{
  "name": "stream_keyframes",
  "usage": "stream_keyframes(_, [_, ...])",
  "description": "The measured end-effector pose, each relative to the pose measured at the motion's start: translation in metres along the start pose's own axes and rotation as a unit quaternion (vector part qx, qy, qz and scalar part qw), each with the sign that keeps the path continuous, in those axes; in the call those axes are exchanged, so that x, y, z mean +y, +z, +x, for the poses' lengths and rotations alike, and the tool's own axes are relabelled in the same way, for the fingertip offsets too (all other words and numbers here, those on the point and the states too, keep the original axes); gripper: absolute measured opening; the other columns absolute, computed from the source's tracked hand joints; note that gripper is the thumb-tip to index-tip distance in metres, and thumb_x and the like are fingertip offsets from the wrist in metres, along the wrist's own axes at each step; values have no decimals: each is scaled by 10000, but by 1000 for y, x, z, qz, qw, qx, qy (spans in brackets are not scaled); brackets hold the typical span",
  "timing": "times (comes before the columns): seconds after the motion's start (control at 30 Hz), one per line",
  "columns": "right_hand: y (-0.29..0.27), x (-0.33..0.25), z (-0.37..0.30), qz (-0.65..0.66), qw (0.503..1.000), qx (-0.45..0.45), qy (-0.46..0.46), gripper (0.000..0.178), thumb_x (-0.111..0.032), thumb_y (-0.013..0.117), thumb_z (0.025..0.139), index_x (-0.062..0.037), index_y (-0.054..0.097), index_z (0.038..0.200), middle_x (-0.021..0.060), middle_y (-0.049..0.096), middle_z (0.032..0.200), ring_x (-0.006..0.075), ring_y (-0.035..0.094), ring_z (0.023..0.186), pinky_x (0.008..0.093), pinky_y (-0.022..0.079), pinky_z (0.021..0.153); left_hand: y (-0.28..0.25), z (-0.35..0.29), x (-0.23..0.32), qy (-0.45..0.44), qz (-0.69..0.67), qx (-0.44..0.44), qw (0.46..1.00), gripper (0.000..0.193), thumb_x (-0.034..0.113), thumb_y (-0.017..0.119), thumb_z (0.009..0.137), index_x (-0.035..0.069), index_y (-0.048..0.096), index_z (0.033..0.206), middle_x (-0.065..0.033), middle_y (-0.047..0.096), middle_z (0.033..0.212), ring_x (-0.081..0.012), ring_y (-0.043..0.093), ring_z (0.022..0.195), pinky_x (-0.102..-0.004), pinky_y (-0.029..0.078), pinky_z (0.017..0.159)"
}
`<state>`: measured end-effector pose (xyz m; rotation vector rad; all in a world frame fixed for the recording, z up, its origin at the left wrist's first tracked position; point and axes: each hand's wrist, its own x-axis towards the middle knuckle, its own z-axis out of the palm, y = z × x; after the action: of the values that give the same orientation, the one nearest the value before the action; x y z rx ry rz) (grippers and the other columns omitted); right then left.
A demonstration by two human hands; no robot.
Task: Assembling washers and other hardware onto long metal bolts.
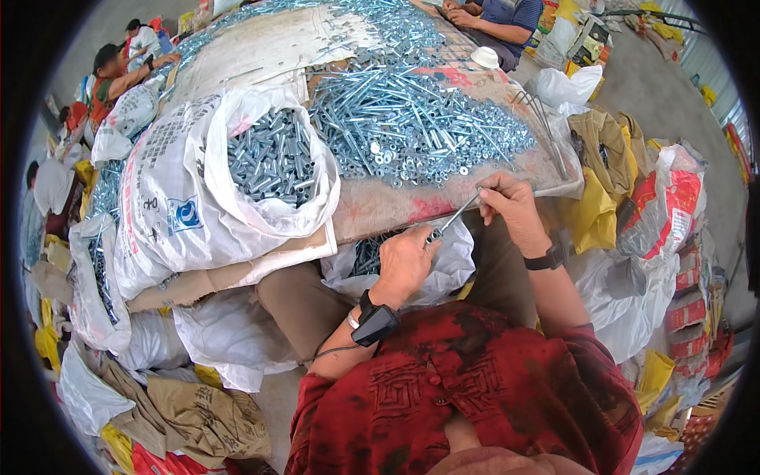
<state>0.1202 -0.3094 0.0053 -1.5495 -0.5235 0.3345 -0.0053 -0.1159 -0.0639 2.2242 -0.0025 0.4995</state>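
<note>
Between my hands runs a thin, long metal bolt point(461, 211), slanting up to the right. My right hand point(508, 206) is closed in a pinch on its upper end. Curled fingers of my left hand point(406, 263) grip the lower end, where a thicker metal piece shows at the fingertips; its exact shape is too small to tell. Below my hands, in my lap, an open white sack point(450, 273) holds metal parts. Just beyond lies a heap of bolts, washers and nuts point(404, 119) on the worktable point(372, 212).
A large white woven sack point(178, 190) full of metal sleeves point(271, 158) stands on the table at left. Bent metal rods point(546, 131) lie at the table's right edge. Filled sacks point(661, 210) crowd both sides. Other people point(511, 24) sit around the far side.
</note>
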Motion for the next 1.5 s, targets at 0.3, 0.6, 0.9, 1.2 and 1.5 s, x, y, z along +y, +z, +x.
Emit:
stream_keyframes(0.3, [25,5,10,-8,965,-255,64,234,-98,676,883,11,666,1089,60,670,823,126,637,753,263,512,669,-10,6,-11,-6,-326,-92,941,213,162,750,866,28,696,1023,35,576,653,-70,471,606,-260,423,562])
stream_keyframes(0.6, [104,24,3,-43,991,-96,-88,313,-192,573,967,0,640,1204,118,652,1163,212,603,1093,336,475,944,-15,12,-16,-62,-208,88,972,174,137,733,876,17,689,995,0,557,662,-54,440,624,-259,417,551])
stream_keyframes(0.9, [89,13,-4,80,993,-44,-70,290,-170,527,1000,11,598,1215,144,656,1201,219,604,1131,340,478,952,-14,9,-15,-87,-247,77,962,174,106,725,865,1,697,1001,-6,582,644,-66,447,629,-284,433,557])
stream_keyframes(1.2, [54,25,8,65,991,119,-19,306,-237,553,1007,44,624,1108,71,665,850,161,669,747,289,537,713,-13,12,-22,-92,-310,8,946,156,155,740,879,23,659,896,70,489,648,-32,383,637,-239,365,541])
stream_keyframes(1.5, [55,23,17,-127,991,-36,-31,290,-252,648,950,-30,637,763,26,587,580,102,536,550,286,436,516,-11,10,-5,-2,4,0,1000,237,171,752,788,26,679,961,-176,623,758,-327,643,664,-410,487,602])
